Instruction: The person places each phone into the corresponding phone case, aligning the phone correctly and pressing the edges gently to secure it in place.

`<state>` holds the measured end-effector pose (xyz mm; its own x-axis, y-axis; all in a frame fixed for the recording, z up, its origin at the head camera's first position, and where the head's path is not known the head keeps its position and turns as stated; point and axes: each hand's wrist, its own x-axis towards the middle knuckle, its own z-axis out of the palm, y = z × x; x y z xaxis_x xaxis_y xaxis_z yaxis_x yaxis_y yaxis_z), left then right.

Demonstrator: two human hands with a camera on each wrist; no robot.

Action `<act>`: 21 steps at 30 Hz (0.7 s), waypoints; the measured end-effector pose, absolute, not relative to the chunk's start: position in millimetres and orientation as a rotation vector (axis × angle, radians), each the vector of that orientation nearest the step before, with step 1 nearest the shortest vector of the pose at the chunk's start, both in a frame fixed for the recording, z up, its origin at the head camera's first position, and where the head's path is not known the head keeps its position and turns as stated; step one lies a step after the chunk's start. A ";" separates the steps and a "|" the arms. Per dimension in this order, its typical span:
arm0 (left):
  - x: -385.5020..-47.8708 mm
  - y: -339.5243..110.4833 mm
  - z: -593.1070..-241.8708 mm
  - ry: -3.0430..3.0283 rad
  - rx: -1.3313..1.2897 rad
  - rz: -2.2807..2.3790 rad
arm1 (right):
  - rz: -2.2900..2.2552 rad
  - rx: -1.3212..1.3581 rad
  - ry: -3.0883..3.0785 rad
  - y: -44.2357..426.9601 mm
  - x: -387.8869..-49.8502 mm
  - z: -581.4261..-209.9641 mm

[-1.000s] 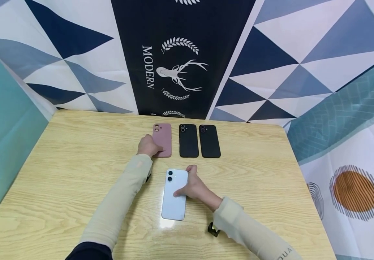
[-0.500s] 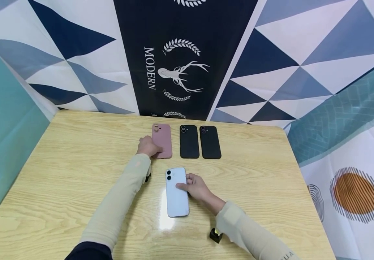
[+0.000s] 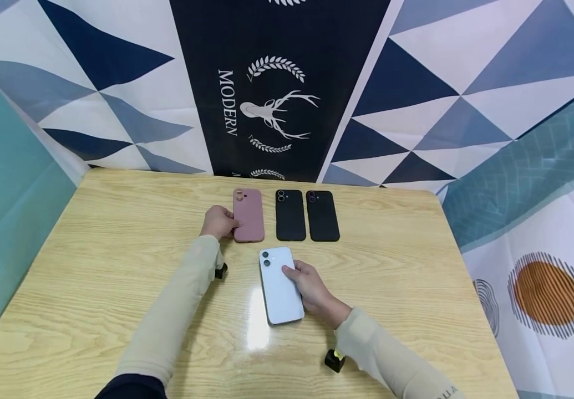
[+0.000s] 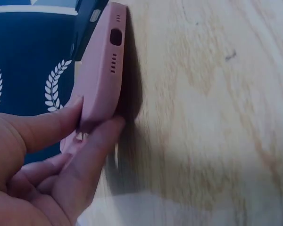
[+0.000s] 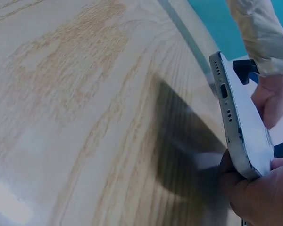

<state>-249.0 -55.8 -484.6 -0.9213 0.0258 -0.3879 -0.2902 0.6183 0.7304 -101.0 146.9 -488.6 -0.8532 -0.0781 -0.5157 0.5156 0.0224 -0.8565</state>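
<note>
A pink phone case [image 3: 249, 213] lies at the back of the table, leftmost in a row. My left hand [image 3: 218, 222] pinches its left edge; in the left wrist view the thumb and fingers [image 4: 85, 169] grip the case [image 4: 96, 84] near its corner, with its port cutout towards me. A white phone [image 3: 282, 288] is in my right hand [image 3: 315, 286], back up, thumb over the back near its right edge. The right wrist view shows that phone [image 5: 243, 117] held above the table, its shadow on the wood, with fingers underneath.
Two black phone cases, one [image 3: 290, 215] in the middle and one [image 3: 323, 216] at the right, lie beside the pink one. The wooden table [image 3: 391, 266] ends at a patterned cloth backdrop [image 3: 277, 83].
The white phone has moved a little up and right with my right hand and tilted slightly. My left hand has shifted slightly left along the pink case's edge.
</note>
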 end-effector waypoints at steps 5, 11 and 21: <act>-248.7 -64.5 -484.8 2.339 -0.197 1.354 | -1.913 0.453 1.884 149.1 -104.4 -484.0; -246.3 -70.7 -482.4 2.264 -0.215 1.425 | -1.981 0.480 1.874 151.0 -108.2 -478.8; -243.7 -81.0 -478.4 2.201 -0.219 1.536 | -2.033 0.482 1.835 156.1 -110.3 -474.3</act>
